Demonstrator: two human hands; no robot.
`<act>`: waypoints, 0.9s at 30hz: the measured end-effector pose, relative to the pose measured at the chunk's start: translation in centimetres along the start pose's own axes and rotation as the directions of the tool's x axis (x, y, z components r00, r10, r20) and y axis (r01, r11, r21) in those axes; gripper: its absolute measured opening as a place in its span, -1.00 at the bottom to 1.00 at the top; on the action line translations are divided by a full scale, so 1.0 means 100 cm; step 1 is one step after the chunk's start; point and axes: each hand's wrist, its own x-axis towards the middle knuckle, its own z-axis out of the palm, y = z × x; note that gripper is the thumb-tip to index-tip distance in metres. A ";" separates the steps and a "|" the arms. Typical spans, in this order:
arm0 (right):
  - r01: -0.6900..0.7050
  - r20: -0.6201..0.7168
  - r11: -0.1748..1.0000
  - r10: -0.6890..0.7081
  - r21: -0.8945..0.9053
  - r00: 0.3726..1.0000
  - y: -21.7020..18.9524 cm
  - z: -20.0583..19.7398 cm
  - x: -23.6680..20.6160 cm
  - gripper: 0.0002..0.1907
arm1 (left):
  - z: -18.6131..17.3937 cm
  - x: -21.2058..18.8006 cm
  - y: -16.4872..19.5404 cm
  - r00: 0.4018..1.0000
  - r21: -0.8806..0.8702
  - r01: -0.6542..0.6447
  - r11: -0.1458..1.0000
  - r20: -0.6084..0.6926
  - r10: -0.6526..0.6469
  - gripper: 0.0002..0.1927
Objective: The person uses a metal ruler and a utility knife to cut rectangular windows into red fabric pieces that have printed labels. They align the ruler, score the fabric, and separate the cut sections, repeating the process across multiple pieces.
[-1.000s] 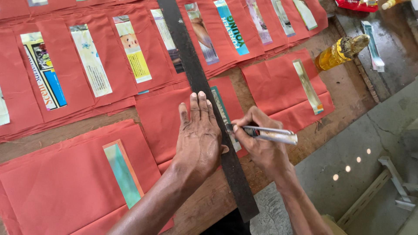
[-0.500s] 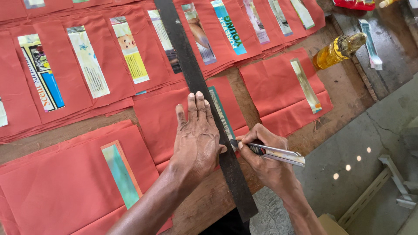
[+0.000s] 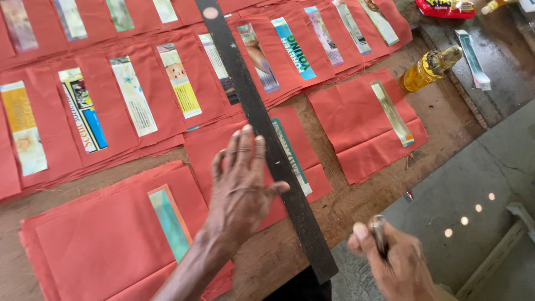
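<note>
Left hand (image 3: 241,184) flat, fingers spread, pressing on red cloth (image 3: 253,167) right beside long dark ruler (image 3: 262,134). Right hand (image 3: 393,259) off past bench edge, fisted round metal cutter (image 3: 380,234). Yellow bottle (image 3: 429,69) lying on its side, contents hard to tell. Bare wood (image 3: 356,200) near ruler's lower end.

Bare wood (image 3: 384,195) beside ruler (image 3: 262,134)

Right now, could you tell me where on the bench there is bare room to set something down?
Bare wood shows on the workbench between the lower-left red stack and the long dark ruler, below the left hand. Another strip runs right of the ruler, below the right-hand red stack. The upper left is crowded with overlapping red sheets.
</note>
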 end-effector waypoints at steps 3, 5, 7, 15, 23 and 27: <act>-0.163 0.204 0.986 0.168 -0.042 0.964 0.053 0.005 -0.018 -0.65 | -0.013 -0.017 -0.022 0.970 0.038 0.192 0.981 -0.160 -0.183 -0.29; -0.218 0.345 0.964 0.156 0.150 0.926 0.080 0.019 -0.014 -0.57 | -0.025 -0.026 -0.037 0.920 0.103 0.324 0.940 -0.268 -0.288 -0.40; -0.392 0.475 0.824 0.175 0.408 0.862 0.100 0.041 -0.017 -0.47 | -0.028 -0.034 -0.043 0.908 0.061 0.337 0.940 -0.283 -0.307 -0.51; -0.576 0.434 0.493 0.381 0.651 0.816 0.133 0.045 -0.010 -0.68 | -0.023 -0.031 -0.048 0.892 -0.065 0.329 0.942 -0.307 -0.332 -0.82; -0.567 0.564 0.088 -0.310 0.819 0.766 0.131 0.026 -0.010 -0.71 | -0.030 -0.030 -0.049 0.902 -0.401 0.334 0.853 -0.126 -0.412 -0.84; -0.399 0.407 0.151 -0.028 0.904 0.913 0.118 0.016 -0.019 -0.71 | -0.038 -0.032 -0.055 0.917 -0.666 0.236 0.708 -0.089 -0.390 -0.81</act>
